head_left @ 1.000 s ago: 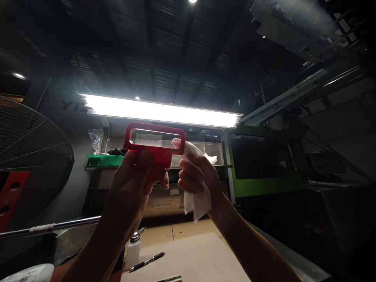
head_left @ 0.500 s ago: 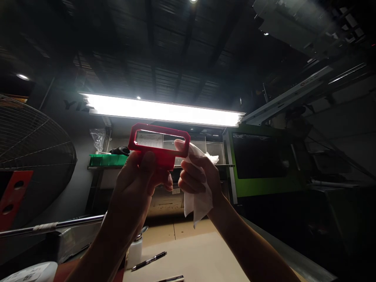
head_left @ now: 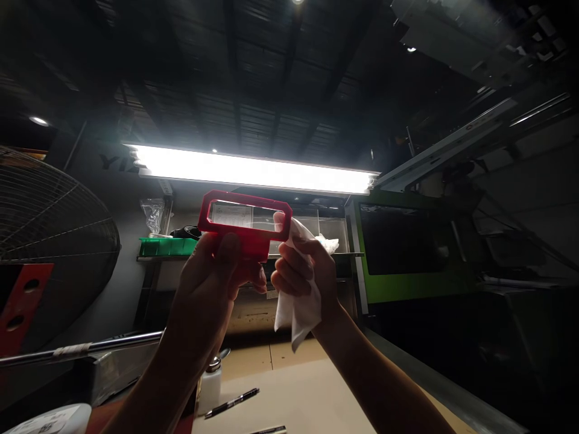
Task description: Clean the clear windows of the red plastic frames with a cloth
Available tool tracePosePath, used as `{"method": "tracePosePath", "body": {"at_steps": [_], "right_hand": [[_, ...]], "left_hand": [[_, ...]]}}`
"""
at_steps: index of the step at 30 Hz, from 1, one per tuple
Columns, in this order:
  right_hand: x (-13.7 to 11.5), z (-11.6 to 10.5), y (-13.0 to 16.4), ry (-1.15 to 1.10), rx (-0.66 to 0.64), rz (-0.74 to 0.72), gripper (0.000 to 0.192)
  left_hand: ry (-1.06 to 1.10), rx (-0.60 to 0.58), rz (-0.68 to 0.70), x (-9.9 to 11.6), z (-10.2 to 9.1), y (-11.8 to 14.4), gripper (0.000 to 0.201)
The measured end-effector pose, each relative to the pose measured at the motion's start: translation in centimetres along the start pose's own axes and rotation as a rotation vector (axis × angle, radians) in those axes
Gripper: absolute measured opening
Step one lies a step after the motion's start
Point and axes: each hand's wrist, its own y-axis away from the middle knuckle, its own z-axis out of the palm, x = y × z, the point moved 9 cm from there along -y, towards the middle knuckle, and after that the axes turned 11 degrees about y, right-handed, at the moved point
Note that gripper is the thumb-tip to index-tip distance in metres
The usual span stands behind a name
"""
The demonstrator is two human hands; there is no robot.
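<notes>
Overhead, the left hand (head_left: 212, 271) has its grip closed around a red frame (head_left: 246, 218) raised toward the lamp; the right hand (head_left: 301, 271), gripping a white cloth (head_left: 298, 307), touches its end. Too hard a push there could twist the frame loose.

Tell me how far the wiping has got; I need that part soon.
Done: cannot tell. In hand: left hand holds the red plastic frame with a clear window up toward the long ceiling light; right hand presses a white cloth at its right end. Left: judging by that, perhaps the remaining window.
</notes>
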Motion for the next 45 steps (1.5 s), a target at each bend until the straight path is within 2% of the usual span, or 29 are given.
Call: {"method": "tracePosePath", "body": {"at_steps": [4,8,10,12,16,18,20,24,29,39,41,45], "right_hand": [[-0.3,0.2,0.2,-0.060,-0.010,-0.029,0.033],[-0.3,0.3,0.5,-0.180,-0.013,-0.113,0.017],[-0.2,0.2,0.6,-0.243,0.013,-0.139,0.022],[-0.2,0.1,0.6,-0.253,0.066,-0.147,0.030],[-1.3,-1.2,1.2,-0.049,0.293,-0.187,0.017],[-2.1,-1.9,1.6,0.042,0.380,-0.205,0.021],[-1.9,-2.0,1.3,0.061,0.338,-0.162,0.023],[-0.4,-1.2,0.3,-0.005,0.111,-0.021,0.017],[0.0,0.0,0.1,-0.041,-0.048,0.011,0.021],[-0.4,1.2,0.2,-0.112,-0.202,0.017,0.032],[-0.4,1.2,0.2,-0.169,-0.202,-0.010,0.029],[-0.1,0.4,0.3,-0.220,-0.112,-0.069,0.023]], "left_hand": [[0.000,0.007,-0.003,0.0,0.0,0.1,0.012],[-0.025,-0.006,-0.001,-0.2,0.2,0.3,0.012],[-0.023,0.003,0.002,-0.3,0.2,0.4,0.011],[-0.029,0.006,0.012,-0.2,0.1,0.3,0.011],[-0.065,0.045,0.072,0.8,-0.2,0.0,0.015],[-0.061,0.058,0.076,1.0,-0.4,-0.1,0.016],[-0.049,0.058,0.058,0.8,-0.4,-0.1,0.015],[-0.046,0.036,0.038,0.3,-0.2,0.0,0.015],[-0.052,0.018,0.028,0.1,-0.1,0.1,0.012],[-0.031,0.039,0.017,0.0,-0.1,0.3,0.013],[-0.006,0.056,0.027,0.0,-0.2,0.3,0.012],[-0.004,0.055,0.013,-0.1,-0.4,0.3,0.011]]}}
